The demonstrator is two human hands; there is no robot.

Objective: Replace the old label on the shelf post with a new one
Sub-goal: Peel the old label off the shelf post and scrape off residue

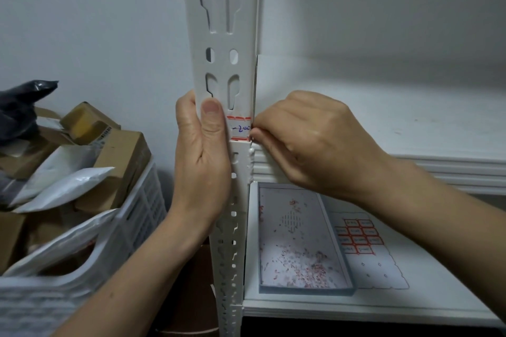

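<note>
Clasping the white shelf post with the left hand, fingers curled round its left side, thumb pressed flat up the front face and covering the left part of the old label. Pinching at that label's right edge with the right hand, knuckles toward the camera, fingertips bunched at the corner of the post and mostly hidden behind the back of the hand.

Stuck across the front of the post, level with the front lip of the upper shelf: white paper with red patterned bands above and below, blue handwriting only partly readable past the thumb.

On the lower shelf, just right of the post: a shallow pale tray littered with red-and-white paper scraps. Just beside it on the right, a sheet of labels with red-bordered stickers in rows at its upper end and bare backing below. Crossing above the far right of that shelf, the right forearm.

Left of the post, against the plain wall: a white slatted crate heaped with cardboard boxes, white mailing bags and a black plastic bag at the far edge. Passing over the crate's near corner, the left forearm.
</note>
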